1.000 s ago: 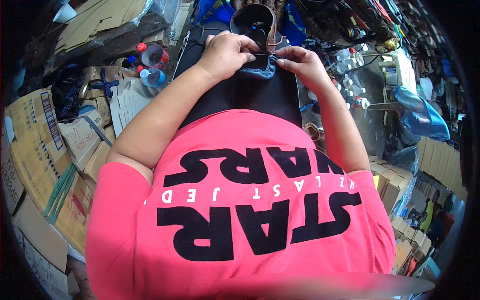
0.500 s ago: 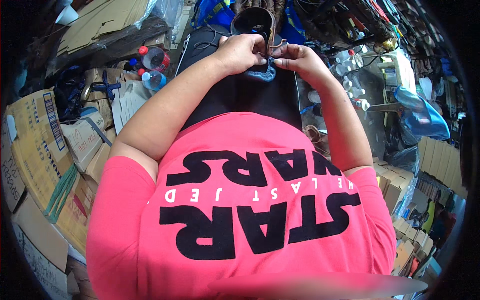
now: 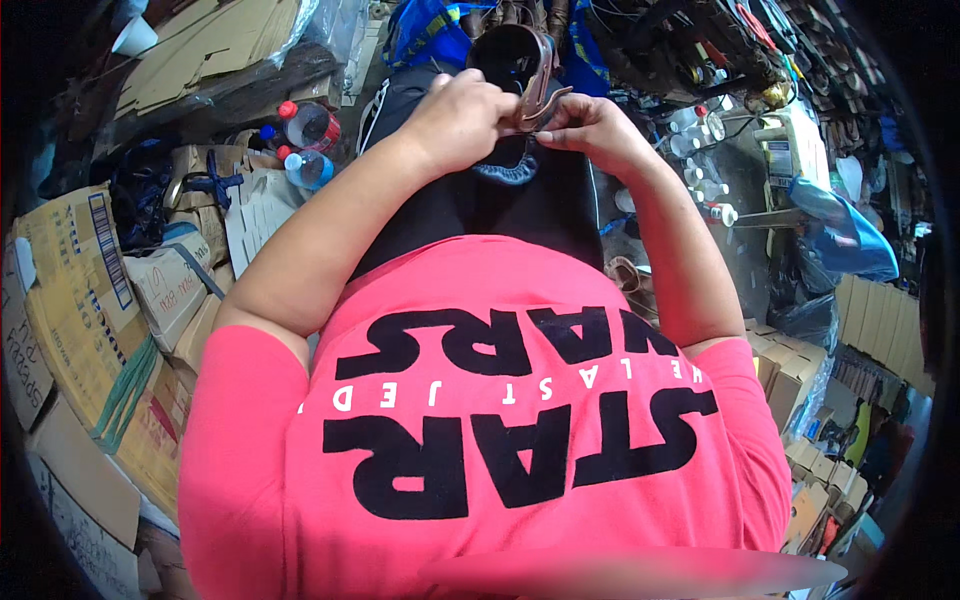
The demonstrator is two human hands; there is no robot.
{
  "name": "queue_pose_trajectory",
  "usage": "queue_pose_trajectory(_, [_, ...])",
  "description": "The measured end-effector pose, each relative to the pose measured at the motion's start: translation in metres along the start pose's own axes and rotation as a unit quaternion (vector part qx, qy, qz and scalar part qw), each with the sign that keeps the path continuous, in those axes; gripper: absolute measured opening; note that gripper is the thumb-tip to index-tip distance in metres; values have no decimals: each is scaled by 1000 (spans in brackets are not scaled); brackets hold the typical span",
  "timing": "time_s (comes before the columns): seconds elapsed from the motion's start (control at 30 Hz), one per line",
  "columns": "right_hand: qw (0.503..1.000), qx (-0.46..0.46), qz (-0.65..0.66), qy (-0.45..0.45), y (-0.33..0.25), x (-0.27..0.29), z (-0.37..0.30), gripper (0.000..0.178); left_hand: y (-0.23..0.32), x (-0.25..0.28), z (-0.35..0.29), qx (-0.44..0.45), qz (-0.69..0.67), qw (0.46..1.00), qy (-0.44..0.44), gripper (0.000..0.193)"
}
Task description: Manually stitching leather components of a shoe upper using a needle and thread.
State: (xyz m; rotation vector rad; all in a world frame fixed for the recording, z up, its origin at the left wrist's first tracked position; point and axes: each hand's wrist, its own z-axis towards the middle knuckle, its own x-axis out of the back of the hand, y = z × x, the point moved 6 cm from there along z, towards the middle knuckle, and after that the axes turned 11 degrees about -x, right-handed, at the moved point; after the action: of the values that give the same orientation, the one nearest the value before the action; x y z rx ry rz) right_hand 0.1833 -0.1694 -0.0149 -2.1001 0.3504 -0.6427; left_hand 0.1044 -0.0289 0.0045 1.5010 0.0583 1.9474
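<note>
Over my lap is a brown leather piece that looks like a boot (image 3: pixel 543 85), its dark round opening turned up. A strap-like leather edge curls out on its right side. My left hand (image 3: pixel 462 118) is closed on the near left rim, its fingertips partly hidden behind the leather. With thumb and forefinger pinched, my right hand (image 3: pixel 590 130) holds the near right edge, just below the curled tip. Something thin and dark between the two hands is too small to make out. Under them, a worn blue-grey curved piece (image 3: pixel 508 173) lies against my black trousers (image 3: pixel 440 205).
Plastic bottles (image 3: pixel 310 168) stand to the left, beside cardboard boxes (image 3: pixel 80 265). More bottles (image 3: pixel 705 188) and a blue plastic bag (image 3: pixel 850 235) are on the right. Flat cardboard (image 3: pixel 215 45) is stacked at far left. A blue bag (image 3: pixel 415 30) sits beyond my knees.
The leather piece has tilted, showing more of its right edge. My left hand has shifted slightly left and rolled over, hiding its fingertips. My right hand has dropped slightly and still pinches.
</note>
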Motion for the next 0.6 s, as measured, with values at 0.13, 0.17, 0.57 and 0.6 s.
queue_pose_trajectory(0.13, [998, -26, 59, 18, 12, 10, -8, 15, 3, 7, -19, 19, 47, 999, -10, 8])
queue_pose_trajectory(0.17, [996, -24, 87, 19, 13, 10, -10, 15, 4, 5, -17, 19, 47, 999, -11, 8])
queue_pose_trajectory(0.57, [996, -5, 10, 92, 3, 33, -60, 18, 7, -9, -4, 39, 22, 996, -75, 17])
queue_pose_trajectory(0.6, [990, 51, -51, 122, -5, 40, -53, 18, 9, -9, -5, 30, 31, 997, -71, 18])
